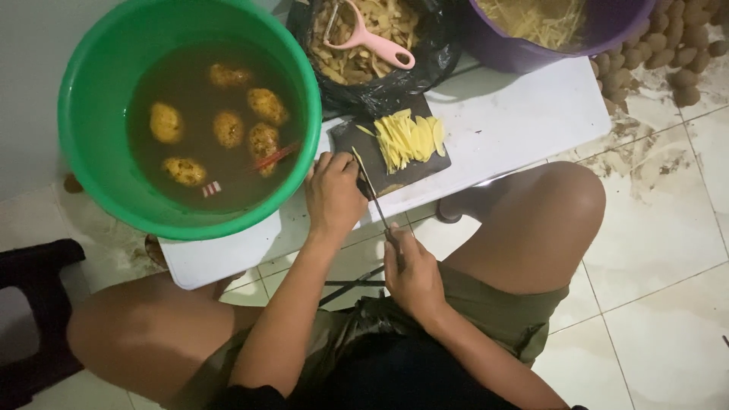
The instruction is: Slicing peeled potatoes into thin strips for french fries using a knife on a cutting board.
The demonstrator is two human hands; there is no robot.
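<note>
Slicing potato on the dark board: it is pinched by the left hand, the knife gripped by the right hand; a steady downward cut is needed.

White table carries bucket, cutting board, perhaps bag.

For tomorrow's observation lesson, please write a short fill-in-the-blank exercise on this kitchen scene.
1. The whole potatoes sit in water in a ______ tub.
2. The right hand holds a ______ over the dark cutting board.
3. The peeler lying on the peelings has a ______ handle.
4. The potato strips lie on the board beyond the ______ hand.

Missing words: green; knife; pink; left
</note>
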